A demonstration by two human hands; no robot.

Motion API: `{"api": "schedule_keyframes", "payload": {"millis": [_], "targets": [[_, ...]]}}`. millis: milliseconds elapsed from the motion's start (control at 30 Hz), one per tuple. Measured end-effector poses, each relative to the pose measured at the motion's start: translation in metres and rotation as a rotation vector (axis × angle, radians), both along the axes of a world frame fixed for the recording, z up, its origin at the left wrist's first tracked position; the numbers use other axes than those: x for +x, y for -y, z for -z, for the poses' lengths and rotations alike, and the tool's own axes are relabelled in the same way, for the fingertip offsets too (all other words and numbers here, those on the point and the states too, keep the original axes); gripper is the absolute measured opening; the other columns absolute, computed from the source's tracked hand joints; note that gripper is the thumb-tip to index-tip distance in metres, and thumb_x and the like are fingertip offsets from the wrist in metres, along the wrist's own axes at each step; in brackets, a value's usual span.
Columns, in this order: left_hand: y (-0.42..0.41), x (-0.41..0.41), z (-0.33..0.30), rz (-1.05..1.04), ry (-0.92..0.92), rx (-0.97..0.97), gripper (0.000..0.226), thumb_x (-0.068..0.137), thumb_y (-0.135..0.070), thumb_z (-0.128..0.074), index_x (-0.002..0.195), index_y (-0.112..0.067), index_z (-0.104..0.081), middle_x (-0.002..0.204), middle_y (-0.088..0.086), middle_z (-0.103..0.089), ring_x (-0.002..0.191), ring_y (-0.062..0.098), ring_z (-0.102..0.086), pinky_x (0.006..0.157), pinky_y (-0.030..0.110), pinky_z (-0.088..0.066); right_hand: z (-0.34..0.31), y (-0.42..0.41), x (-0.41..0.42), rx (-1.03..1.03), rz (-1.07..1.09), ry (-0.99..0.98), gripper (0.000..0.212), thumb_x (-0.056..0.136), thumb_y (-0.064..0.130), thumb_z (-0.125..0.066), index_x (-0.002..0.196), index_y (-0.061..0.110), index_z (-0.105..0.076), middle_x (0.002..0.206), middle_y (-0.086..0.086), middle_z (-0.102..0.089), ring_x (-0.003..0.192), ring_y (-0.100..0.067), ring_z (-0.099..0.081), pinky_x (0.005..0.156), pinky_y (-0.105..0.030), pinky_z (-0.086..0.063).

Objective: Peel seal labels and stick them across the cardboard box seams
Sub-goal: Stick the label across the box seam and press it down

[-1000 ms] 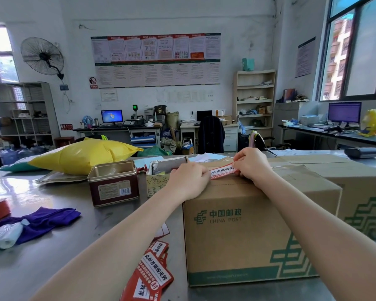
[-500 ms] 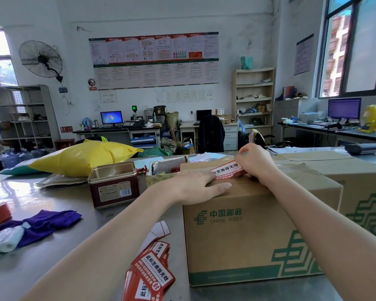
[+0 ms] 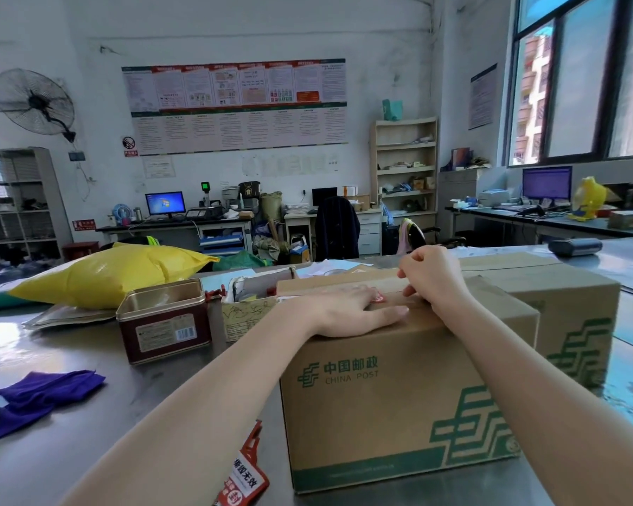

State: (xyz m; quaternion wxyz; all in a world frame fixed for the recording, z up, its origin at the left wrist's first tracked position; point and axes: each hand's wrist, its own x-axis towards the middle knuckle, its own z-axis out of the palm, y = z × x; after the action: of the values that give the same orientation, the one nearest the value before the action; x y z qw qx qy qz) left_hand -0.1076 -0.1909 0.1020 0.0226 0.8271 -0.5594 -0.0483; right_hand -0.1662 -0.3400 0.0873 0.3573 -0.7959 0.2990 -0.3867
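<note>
On the cardboard box point(image 3: 399, 392), a seal label point(image 3: 378, 298) is pressed flat beneath the spread left hand point(image 3: 348, 311) and pinched at its far end by the curled right hand point(image 3: 430, 277), while spare labels point(image 3: 243, 480) lie unused on the surface point(image 3: 99, 418) below the left forearm.

Both bare forearms reach forward over the cardboard box point(image 3: 399, 388). Left hand point(image 3: 348, 312) lies flat, palm down on the box top near its front edge, fingers straight, pointing right. Right hand point(image 3: 430, 275) just behind it, further back on the top, fingers curled, fingertips down at the surface; grip unclear.
</note>
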Motion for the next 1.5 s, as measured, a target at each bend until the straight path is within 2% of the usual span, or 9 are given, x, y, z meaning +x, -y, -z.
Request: {"api": "schedule_keyframes", "payload": {"millis": [167,333,600,767,967,1033,1167,1333,1500], "targets": [[0.007,-0.002,0.003,0.073,-0.029,-0.03,0.067,0.092,-0.064,-0.021,0.146,-0.024,-0.026,0.154,-0.002,-0.025,0.142,0.017,-0.022,0.111,0.038,-0.019,0.001,0.001,-0.002,-0.033,0.003,-0.004,0.024,0.085,0.015,-0.047,0.077,0.0,-0.065,0.07,-0.008,-0.067,0.045,-0.013,-0.061,0.043,-0.023,-0.038],[-0.016,0.008,0.009,0.098,0.027,-0.03,0.071,0.091,-0.065,-0.019,0.15,-0.028,-0.014,0.158,-0.01,-0.01,0.144,0.007,-0.008,0.116,0.033,-0.007,0.001,-0.001,-0.002,-0.061,-0.062,0.012,0.019,0.088,0.018,-0.049,0.079,0.011,-0.065,0.079,-0.002,-0.069,0.055,-0.015,-0.066,0.059,-0.032,-0.053],[-0.058,0.007,0.02,0.0,0.091,-0.192,0.07,0.087,-0.067,-0.034,0.145,-0.03,-0.026,0.15,-0.008,-0.035,0.132,0.014,-0.037,0.106,0.035,-0.034,-0.005,-0.043,-0.009,-0.478,-0.363,-0.384,0.026,0.09,0.015,-0.047,0.104,0.015,-0.07,0.106,-0.003,-0.068,0.093,-0.017,-0.058,0.075,-0.023,-0.041],[-0.102,0.007,0.046,-0.042,0.033,-0.5,0.058,0.088,-0.055,-0.049,0.139,-0.03,-0.037,0.139,-0.008,-0.046,0.124,0.012,-0.045,0.1,0.032,-0.041,0.002,-0.088,-0.021,-0.562,-0.44,-0.323,0.027,0.092,0.017,-0.045,0.107,0.019,-0.068,0.103,-0.001,-0.069,0.086,-0.016,-0.061,0.075,-0.025,-0.048],[-0.164,0.027,0.091,-0.329,0.015,-0.504,0.051,0.092,-0.031,-0.054,0.138,-0.014,-0.041,0.134,0.0,-0.049,0.125,0.016,-0.045,0.104,0.027,-0.036,0.019,-0.167,-0.04,-0.515,-0.632,-0.122,0.024,0.094,0.015,-0.046,0.109,0.014,-0.065,0.09,0.005,-0.065,0.054,0.008,-0.051,0.051,-0.008,-0.041],[-0.179,0.037,0.108,-0.376,0.036,-0.407,0.039,0.091,-0.029,-0.053,0.127,-0.014,-0.053,0.122,0.0,-0.056,0.116,0.017,-0.052,0.097,0.026,-0.041,0.03,-0.19,-0.038,-0.491,-0.679,-0.103,0.025,0.094,0.015,-0.046,0.112,0.014,-0.064,0.096,0.004,-0.065,0.061,0.008,-0.051,0.056,-0.007,-0.043],[-0.196,0.042,0.137,-0.438,-0.076,-0.287,0.026,0.087,-0.025,-0.053,0.11,-0.019,-0.062,0.103,-0.003,-0.067,0.086,0.012,-0.063,0.075,0.027,-0.053,0.071,-0.218,-0.024,-0.405,-0.71,-0.155,0.024,0.093,0.014,-0.046,0.108,0.013,-0.065,0.102,-0.003,-0.068,0.084,-0.014,-0.063,0.077,-0.031,-0.055],[-0.201,0.037,0.174,-0.494,-0.09,-0.289,0.04,0.098,-0.023,-0.036,0.137,-0.016,-0.042,0.135,0.011,-0.049,0.121,0.028,-0.05,0.1,0.038,-0.041,0.129,-0.22,-0.001,-0.323,-0.614,-0.427,0.025,0.092,0.014,-0.044,0.109,0.004,-0.06,0.109,-0.014,-0.065,0.097,-0.026,-0.059,0.081,-0.033,-0.048],[-0.201,0.038,0.204,-0.494,0.169,-0.485,0.036,0.097,-0.021,-0.035,0.13,-0.015,-0.047,0.127,0.007,-0.055,0.114,0.028,-0.053,0.098,0.038,-0.037,0.177,-0.216,0.015,-0.266,-0.615,-0.535,0.036,0.085,0.042,-0.054,0.11,0.016,-0.05,0.108,-0.005,-0.063,0.094,-0.022,-0.058,0.078,-0.033,-0.046]]}}
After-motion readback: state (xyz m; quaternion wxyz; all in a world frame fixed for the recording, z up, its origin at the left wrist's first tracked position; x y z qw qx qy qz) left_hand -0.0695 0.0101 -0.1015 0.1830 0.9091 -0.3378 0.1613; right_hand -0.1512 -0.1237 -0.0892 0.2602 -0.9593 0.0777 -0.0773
